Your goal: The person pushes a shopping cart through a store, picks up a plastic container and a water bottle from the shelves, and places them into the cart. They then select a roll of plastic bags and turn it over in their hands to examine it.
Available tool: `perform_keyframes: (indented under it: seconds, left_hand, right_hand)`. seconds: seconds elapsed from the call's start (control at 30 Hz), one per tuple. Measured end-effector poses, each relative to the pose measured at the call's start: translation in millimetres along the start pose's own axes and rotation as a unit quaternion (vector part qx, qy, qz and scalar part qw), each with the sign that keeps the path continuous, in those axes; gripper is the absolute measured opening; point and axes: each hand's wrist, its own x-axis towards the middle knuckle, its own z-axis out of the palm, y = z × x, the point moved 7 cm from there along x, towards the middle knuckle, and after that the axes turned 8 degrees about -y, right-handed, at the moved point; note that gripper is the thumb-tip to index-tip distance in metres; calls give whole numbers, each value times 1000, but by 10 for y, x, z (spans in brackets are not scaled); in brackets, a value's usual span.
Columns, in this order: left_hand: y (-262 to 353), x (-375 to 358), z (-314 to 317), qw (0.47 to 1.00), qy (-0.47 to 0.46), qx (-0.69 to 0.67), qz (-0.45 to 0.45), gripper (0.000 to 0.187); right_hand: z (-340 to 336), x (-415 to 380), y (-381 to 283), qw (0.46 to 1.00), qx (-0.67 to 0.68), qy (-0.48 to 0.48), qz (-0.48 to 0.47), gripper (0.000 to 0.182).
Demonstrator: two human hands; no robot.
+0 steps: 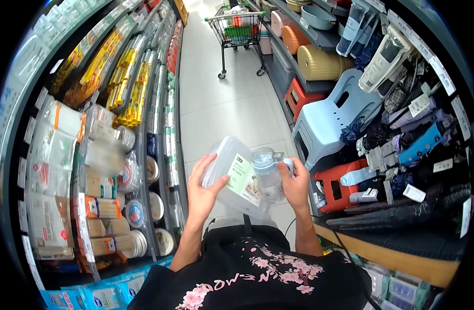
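1. Left hand (203, 188) closed on the left edge of a clear plastic container (232, 175), thumb lying across its labelled lid.
2. Right hand (295, 185) wrapped around a small clear bottle (268, 178), pressing it against the container's right edge.
3. Both held at chest height above the aisle floor (221, 103), between the shelves.
4. Probably light, stiff and smooth; slippery, so best gripped at edges and around the bottle's body.

Both bare forearms were raised in front of the torso. Left hand (203, 188) had fingers spread, thumb extended rightward. Right hand (295, 184) was curled closed, gripping.
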Motion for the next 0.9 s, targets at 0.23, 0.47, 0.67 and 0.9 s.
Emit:
perform_keyframes:
  seconds: [0.23, 0.47, 0.67, 0.9]
  left_hand:
    - [-138, 876, 424, 998, -14, -45, -29, 57]
    - [-388, 1622, 355, 987, 10, -133, -84, 57]
    - [-668, 2623, 13, 972, 41, -212, -96, 61]
    - [-682, 4366, -658, 964, 53, -259, -38, 62]
  right_hand:
    - [-512, 708, 428, 995, 55, 67, 41, 26]
    - [-378, 1571, 572, 995, 62, 52, 66, 22]
    - [71, 2585, 650, 996, 59, 17, 62, 26]
    - [686, 4230, 571, 993, 81, 79, 19, 22]
